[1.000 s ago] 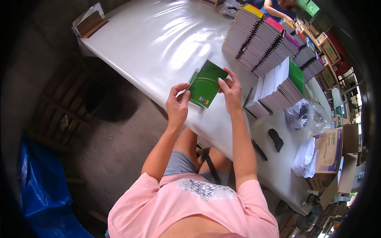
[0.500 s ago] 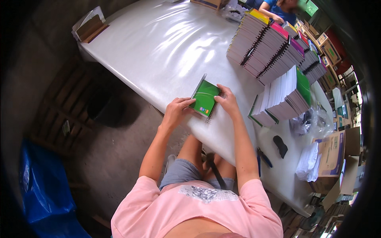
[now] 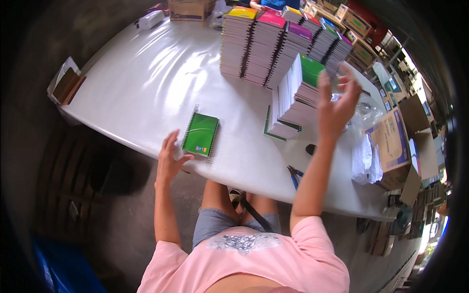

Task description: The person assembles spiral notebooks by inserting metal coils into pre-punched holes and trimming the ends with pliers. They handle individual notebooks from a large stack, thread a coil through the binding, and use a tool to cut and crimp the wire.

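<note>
A green spiral notebook (image 3: 201, 133) lies flat near the table's front edge, with wire coils along both long sides. My left hand (image 3: 169, 158) is just left of its lower corner, fingers apart and holding nothing. My right hand (image 3: 338, 100) is raised at the right side of a stack of green-covered notebooks (image 3: 298, 93), slightly blurred. Its fingers are spread with nothing in them; whether it touches the stack I cannot tell.
Tall stacks of notebooks (image 3: 249, 46) with yellow, pink and purple covers stand behind. Blue-handled pliers (image 3: 295, 177) and a dark object (image 3: 310, 149) lie by my right forearm. An opened carton (image 3: 391, 141) and clear plastic (image 3: 364, 111) sit at right. A person's arm (image 3: 256, 4) shows behind the stacks.
Both hands have let go of the green notebook, which now rests on the table. My right hand has moved right and up to the green stack; my left has drawn slightly away. The view has shifted.
</note>
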Motion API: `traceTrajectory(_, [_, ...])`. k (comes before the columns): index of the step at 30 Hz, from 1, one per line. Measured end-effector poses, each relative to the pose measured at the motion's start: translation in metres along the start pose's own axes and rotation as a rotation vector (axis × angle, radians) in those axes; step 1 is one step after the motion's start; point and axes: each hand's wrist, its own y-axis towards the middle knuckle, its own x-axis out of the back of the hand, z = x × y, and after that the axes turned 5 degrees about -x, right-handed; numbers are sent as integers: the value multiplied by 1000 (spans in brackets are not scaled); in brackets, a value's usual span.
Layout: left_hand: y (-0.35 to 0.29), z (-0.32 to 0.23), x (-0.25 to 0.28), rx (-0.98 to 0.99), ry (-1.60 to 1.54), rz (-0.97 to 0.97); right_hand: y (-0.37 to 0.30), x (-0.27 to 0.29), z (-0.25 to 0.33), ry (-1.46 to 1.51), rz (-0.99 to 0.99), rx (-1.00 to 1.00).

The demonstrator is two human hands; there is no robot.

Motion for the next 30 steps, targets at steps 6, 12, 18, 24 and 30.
traceTrajectory(6, [24, -48, -13, -254, 6, -327, 36, -1, -98, 95, 543, -436])
traceTrajectory(12, [51, -138, -26, -646, 110, -446, 49, 23, -88, 403, 347, -426])
traceTrajectory(18, [27, -219, -61, -923, 131, -301, -31, 65, -48, 340, 476, 130])
traceTrajectory(24, [-12, -157, -156, -566, 384, 294, -166, 63, -95, 67, 915, -113])
traceTrajectory(30, [-20, -140, -171, -591, 340, 277, -80, 133, -202, 242, 452, -346])
